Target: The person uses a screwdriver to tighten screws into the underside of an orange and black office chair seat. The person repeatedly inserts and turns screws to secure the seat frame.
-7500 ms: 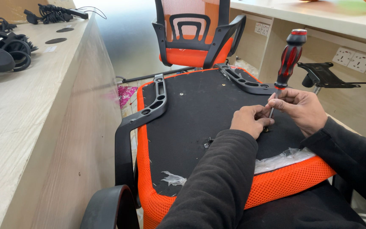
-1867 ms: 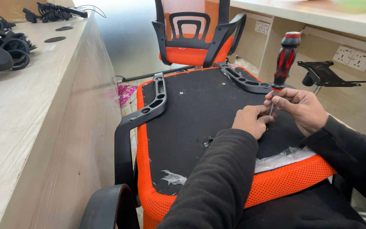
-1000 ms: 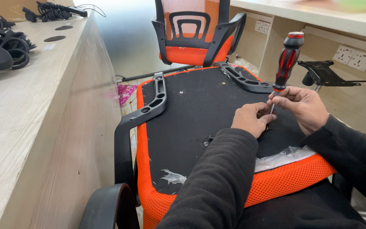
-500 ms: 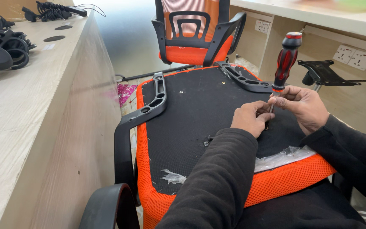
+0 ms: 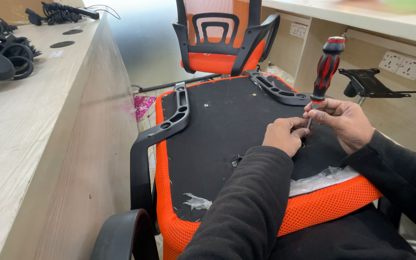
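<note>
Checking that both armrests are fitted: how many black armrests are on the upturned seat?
2: left armrest along the upturned seat's left edge; right armrest at its far right corner, near the screwdriver.

There is only one view, so no part of the scene is seen twice. The camera sits on the person's head and looks down and forward. It is close to the upturned chair seat, which fills the middle. The left hand and right hand sit near the middle right, and the dark sleeves run off the near edge. A wooden bench runs along the left. An orange chair stands far off.
</note>
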